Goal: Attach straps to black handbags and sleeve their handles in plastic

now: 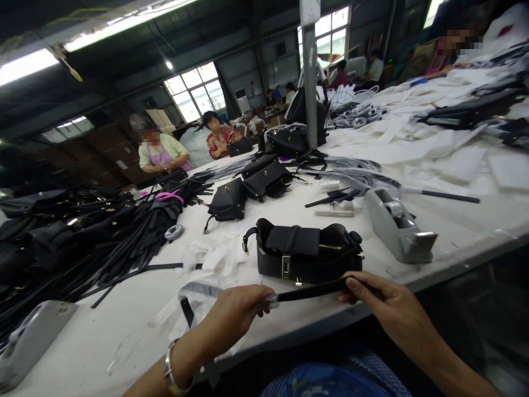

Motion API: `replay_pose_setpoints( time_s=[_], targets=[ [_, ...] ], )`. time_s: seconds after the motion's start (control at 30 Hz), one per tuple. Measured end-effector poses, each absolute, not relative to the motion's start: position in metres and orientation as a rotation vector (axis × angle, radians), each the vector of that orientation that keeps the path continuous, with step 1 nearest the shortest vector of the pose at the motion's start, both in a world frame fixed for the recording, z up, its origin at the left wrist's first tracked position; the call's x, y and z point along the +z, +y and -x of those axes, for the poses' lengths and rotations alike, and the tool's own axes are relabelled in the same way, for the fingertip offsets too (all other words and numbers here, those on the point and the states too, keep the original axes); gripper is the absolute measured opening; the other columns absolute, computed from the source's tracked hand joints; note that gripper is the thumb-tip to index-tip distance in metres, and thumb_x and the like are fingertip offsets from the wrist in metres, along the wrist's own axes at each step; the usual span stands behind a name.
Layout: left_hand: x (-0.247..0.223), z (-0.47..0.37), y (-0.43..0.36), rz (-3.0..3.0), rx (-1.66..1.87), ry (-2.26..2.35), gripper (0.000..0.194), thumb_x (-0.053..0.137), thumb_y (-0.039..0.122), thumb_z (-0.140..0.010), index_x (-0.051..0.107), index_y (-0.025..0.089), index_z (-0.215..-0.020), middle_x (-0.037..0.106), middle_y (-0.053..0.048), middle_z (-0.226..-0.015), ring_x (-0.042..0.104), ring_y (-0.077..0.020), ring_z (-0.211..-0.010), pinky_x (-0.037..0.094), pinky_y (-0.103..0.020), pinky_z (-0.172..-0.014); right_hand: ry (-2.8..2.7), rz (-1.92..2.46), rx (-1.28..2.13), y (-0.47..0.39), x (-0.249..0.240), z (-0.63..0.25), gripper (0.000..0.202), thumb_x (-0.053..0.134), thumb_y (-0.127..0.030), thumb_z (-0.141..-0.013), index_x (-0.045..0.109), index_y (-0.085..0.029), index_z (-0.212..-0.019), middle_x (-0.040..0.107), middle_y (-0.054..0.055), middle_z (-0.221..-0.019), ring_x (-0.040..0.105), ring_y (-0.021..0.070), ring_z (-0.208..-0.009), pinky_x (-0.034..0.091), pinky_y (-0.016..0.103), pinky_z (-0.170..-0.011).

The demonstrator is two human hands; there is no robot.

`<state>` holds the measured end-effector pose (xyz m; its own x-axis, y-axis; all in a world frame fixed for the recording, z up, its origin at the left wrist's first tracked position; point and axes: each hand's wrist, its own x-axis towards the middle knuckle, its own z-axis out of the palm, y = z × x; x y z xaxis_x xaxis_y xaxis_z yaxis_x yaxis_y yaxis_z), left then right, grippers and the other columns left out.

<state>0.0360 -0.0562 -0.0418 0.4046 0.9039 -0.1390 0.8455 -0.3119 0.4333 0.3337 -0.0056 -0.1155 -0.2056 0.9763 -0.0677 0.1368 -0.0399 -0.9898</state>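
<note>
L hand point(243, 310) & R hand point(386, 298): fingers clamped on long flat blk strap point(312, 290). Clear plastic wrap point(273, 299) looks partly done, mid-span bare; blk leather-look handbag point(309, 268) w/ gold clasp point(286, 267) open.

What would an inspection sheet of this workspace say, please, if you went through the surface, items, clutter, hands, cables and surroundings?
Surface: white table, heavily covered with goods and scraps.
Items: open black handbag with a gold-coloured clasp; black strap held in front of it.
Clutter: grey tape dispenser right of the handbag; pile of black straps on the left; white wrapping scraps beside the handbag.
Left hand: grips the strap's plastic-wrapped end.
Right hand: pinches the other end.
Cables: nothing seen among the table items.
Surroundings: two people across the table, one in a pink apron, one in a red patterned top; grey post; windows.
</note>
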Motion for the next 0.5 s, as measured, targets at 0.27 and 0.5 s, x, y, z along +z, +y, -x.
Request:
replay_pose_setpoints(
  time_s=[0.27, 0.5],
  targets=[
    [0.021, -0.094, -0.007, -2.073, 0.187, 1.326, 0.033, 0.044, 0.041, -0.100, 0.067, 0.020, -0.106, 0.068, -0.002, -0.081, 0.062, -0.0144, -0.070, 0.045, -0.023, -0.066, -1.361, 1.066, 1.413, 0.004, -0.078, -0.327, 0.042, 0.066, -0.061, -0.081, 0.071, -0.019, -0.086, 0.076, 0.008, -0.074, 0.072, 0.0225, -0.065, 0.060, 0.032, -0.065],
    [0.030, -0.129, 0.043, -1.896, 0.241, 1.293, 0.031, 0.047, 0.031, -0.095, 0.065, 0.012, -0.112, 0.070, -0.007, -0.090, 0.057, -0.0124, -0.063, 0.046, -0.023, -0.058, -1.501, 1.202, 0.748, 0.052, -0.101, -0.367, 0.042, 0.058, -0.050, -0.091, 0.066, -0.023, -0.122, 0.068, 0.010, -0.125, 0.064, 0.0301, -0.114, 0.046, 0.047, -0.105]
  ],
)
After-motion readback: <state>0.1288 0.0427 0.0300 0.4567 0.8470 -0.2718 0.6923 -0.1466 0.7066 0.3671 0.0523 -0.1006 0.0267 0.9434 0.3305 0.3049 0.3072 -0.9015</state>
